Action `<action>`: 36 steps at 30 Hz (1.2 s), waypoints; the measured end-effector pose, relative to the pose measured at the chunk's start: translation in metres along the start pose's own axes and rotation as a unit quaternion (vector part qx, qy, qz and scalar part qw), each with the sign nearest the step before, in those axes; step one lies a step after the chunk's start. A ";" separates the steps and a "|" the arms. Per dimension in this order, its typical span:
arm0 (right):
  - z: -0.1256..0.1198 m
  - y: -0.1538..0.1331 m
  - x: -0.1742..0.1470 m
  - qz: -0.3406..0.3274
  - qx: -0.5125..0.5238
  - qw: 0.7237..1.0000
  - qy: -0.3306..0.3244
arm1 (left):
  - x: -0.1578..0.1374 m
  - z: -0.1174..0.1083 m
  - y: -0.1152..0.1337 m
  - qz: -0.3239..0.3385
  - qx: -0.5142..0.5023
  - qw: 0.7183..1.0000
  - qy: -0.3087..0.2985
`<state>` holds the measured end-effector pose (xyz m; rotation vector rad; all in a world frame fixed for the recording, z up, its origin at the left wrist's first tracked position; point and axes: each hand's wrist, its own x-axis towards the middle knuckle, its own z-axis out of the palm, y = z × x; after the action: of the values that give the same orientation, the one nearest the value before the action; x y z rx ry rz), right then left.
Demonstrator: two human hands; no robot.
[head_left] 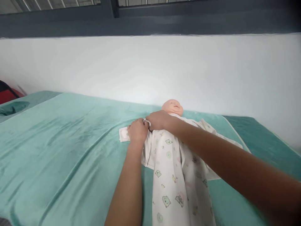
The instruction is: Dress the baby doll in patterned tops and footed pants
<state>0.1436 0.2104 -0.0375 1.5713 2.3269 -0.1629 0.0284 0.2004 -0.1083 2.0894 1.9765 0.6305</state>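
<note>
A baby doll lies on its back, its head toward the wall. It wears or is covered by a white baby garment printed with green animal figures, spread down toward me. My left hand is closed around the garment's sleeve, whose cuff sticks out to the left. Touching it on the right, my right hand is closed on white cloth beside the doll's shoulder. A bit of that white fabric shows between the two hands. The doll's arm on this side is hidden.
Under the doll is a wrinkled teal sheet on a bed. A white wall with a dark window frame stands behind. A red and black object is at the far left edge.
</note>
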 end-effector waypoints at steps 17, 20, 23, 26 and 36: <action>-0.016 0.061 -0.075 0.094 0.054 0.983 0.150 | -0.009 -0.008 -0.016 -0.057 -0.072 0.995 -0.034; -0.013 0.049 -0.066 0.063 0.066 0.987 0.130 | -0.011 -0.010 -0.015 -0.008 -0.051 0.998 0.036; -0.007 0.033 -0.049 0.029 0.061 0.992 0.111 | -0.012 -0.008 -0.013 0.065 -0.003 0.995 0.081; -0.002 0.021 -0.030 0.004 0.037 0.994 0.102 | -0.012 -0.003 -0.012 0.125 0.030 0.991 0.047; 0.016 0.045 -0.062 -0.002 0.225 0.957 0.186 | -0.008 0.000 -0.013 0.125 0.068 0.990 -0.025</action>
<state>0.2087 0.1689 -0.0283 1.9502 2.7212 -0.4645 0.0167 0.1940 -0.1151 2.4341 1.7923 0.4918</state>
